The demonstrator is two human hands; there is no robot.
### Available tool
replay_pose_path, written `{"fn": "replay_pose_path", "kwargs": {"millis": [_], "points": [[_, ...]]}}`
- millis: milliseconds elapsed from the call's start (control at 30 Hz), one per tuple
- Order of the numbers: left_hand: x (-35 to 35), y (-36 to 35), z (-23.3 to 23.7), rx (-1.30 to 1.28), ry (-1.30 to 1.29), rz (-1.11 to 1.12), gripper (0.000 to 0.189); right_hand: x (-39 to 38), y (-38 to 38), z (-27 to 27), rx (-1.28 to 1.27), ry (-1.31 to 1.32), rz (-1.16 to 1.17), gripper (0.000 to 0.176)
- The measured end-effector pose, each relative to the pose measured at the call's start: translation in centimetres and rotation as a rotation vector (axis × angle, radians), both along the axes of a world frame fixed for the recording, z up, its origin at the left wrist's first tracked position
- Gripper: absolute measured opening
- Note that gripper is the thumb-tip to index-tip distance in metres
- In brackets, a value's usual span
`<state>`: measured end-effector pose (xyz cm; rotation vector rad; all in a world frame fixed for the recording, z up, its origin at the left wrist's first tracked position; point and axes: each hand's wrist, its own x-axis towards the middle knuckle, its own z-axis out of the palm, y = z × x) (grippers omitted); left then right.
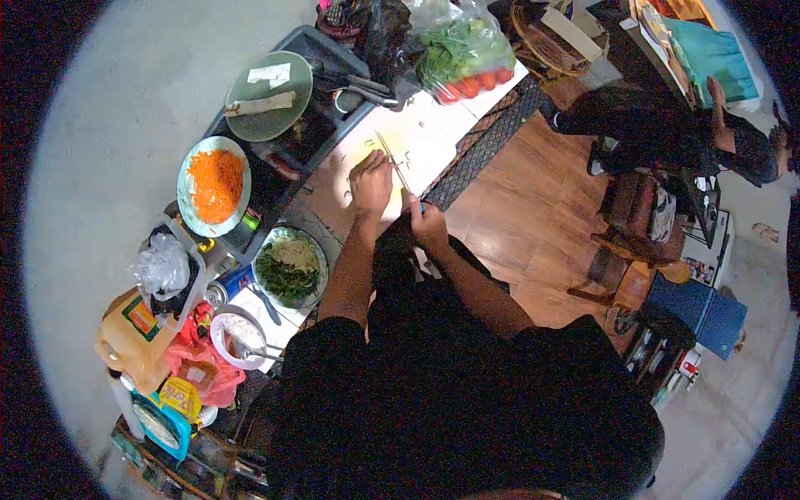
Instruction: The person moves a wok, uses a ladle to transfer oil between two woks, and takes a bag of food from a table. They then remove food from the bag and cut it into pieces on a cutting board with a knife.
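My right hand [428, 225] is closed round the handle of a knife [402, 177], its thin blade pointing away over a brightly lit pale surface [429, 137]. To the left of the blade, my left hand [372, 183] rests low on that surface with its fingers bent together. Whatever lies beneath those fingertips is too small to make out. Little green pieces [370, 142] are scattered around the blade and beyond my left hand.
Along the left stand a plate of shredded carrot [217, 187], a green plate [250, 121], a bowl of chopped greens [290, 268] and a tub with white contents [242, 335]. A bag of vegetables [467, 58] lies ahead. Another person [667, 133] is at the right.
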<state>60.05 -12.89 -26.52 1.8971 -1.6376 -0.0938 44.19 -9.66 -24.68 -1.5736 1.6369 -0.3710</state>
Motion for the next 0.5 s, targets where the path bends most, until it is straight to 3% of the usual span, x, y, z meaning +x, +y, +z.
{"fn": "replay_pose_path", "kwargs": {"millis": [300, 367, 400, 467, 500], "points": [[0.8, 0.2, 0.7, -0.04, -0.107, -0.093, 0.019, 0.6, -0.1, -0.8, -0.019, 0.175, -0.029, 0.06], [1.4, 0.1, 0.4, -0.081, -0.168, -0.146, 0.017, -0.1, 0.0, -0.2, 0.088, -0.1, -0.032, 0.06], [1.6, 0.0, 0.8, -0.082, -0.169, -0.147, 0.017, -0.4, 0.1, -0.7, 0.087, -0.102, -0.032, 0.06], [1.7, -0.3, 1.4, 0.06, -0.149, -0.213, 0.017, -1.3, 0.8, -2.7, -0.227, -0.082, 0.094, 0.058], [1.6, -0.4, 1.2, 0.06, -0.147, -0.215, 0.017, -1.3, 0.8, -2.8, -0.227, -0.08, 0.093, 0.058]]}}
